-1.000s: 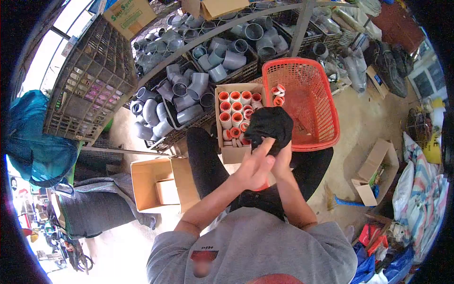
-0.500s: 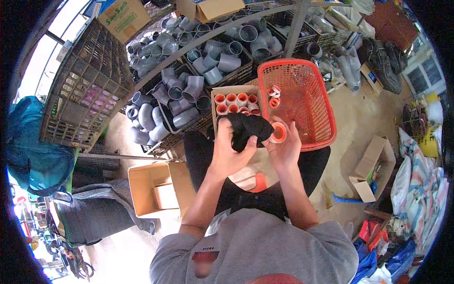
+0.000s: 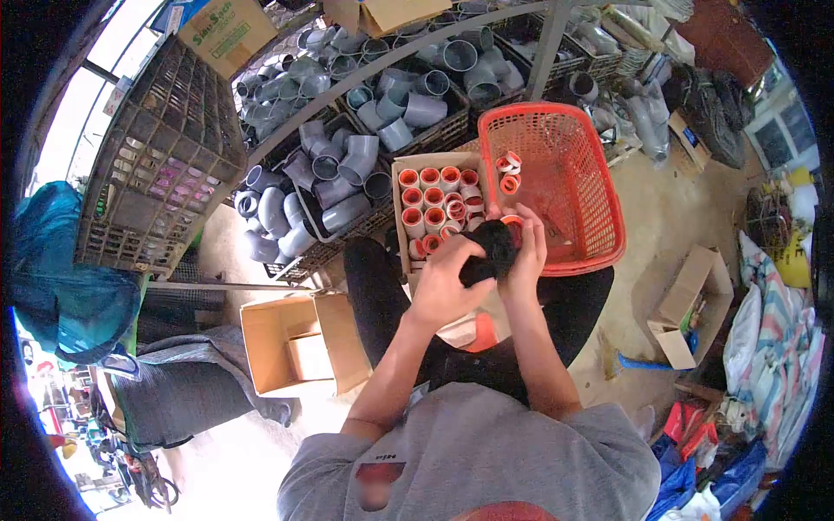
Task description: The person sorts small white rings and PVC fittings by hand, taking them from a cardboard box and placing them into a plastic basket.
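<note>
From where I stand: left hand (image 3: 450, 282) is curled, thumb and fingers pinching a bunched black cloth (image 3: 492, 248). Right hand (image 3: 526, 260) is cupped, fingers bent around a fitting with an orange inside (image 3: 512, 220), largely hidden; its exact fingertip contacts cannot be told. Cloth and fitting meet between the palms, above the near right corner of the cardboard box (image 3: 443, 160). In the box, orange-lined white fittings (image 3: 433, 217) stand in rows, with some less orderly pieces at the near end. A few loose orange-and-white pieces (image 3: 510, 184) lie inside the red basket (image 3: 608, 204), just beside it. Step in hand, judged: wiping or rubbing the fitting. Next move, judged, calls for a firm right-hand hold while the left works the cloth around the rim.
</note>
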Available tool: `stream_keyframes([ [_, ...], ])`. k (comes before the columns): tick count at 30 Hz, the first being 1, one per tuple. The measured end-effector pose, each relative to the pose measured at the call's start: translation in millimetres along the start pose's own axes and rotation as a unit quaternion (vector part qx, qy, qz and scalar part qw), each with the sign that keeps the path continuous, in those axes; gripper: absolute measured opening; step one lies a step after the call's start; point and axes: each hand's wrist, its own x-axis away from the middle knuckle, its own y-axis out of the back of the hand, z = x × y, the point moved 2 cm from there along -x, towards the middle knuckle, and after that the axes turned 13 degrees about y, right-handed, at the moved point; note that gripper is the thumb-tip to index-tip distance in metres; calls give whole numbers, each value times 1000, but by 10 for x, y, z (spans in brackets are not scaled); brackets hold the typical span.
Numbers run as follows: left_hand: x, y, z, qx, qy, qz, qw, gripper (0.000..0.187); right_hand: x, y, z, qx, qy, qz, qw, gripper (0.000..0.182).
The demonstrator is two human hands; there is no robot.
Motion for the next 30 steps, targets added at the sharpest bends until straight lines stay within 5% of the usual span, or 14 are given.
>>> stream_keyframes([
  [3,-114,7,-106,-5,-33,-44,998,51,72,-115,122,-1,-9,106,994,35],
  [10,-90,-326,37,-65,-79,-2,995,55,-22,-30,188,-56,-62,10,996,32],
  [12,-46,-298,37,-109,-79,33,990,52,-14,122,108,-105,-175,-19,979,31],
  [16,-144,-294,13,15,-56,-39,998,39,119,-11,282,-154,-111,-35,981,31],
  [18,-189,-298,-14,6,-67,-109,992,31,156,-111,351,-185,-84,57,978,41],
  [20,-221,-309,136,113,133,-110,978,32,167,-140,301,64,-32,172,982,53],
  [22,-237,-300,158,154,112,-133,973,36,243,-162,290,188,102,241,947,61],
  [24,-225,-296,83,133,50,-150,979,37,270,-155,272,229,121,202,944,52],
  [26,-99,-285,-14,131,54,-48,989,38,173,-21,258,282,160,184,928,39],
  [30,64,-176,-20,73,-26,-61,995,37,-17,-16,434,299,180,202,915,29],
])
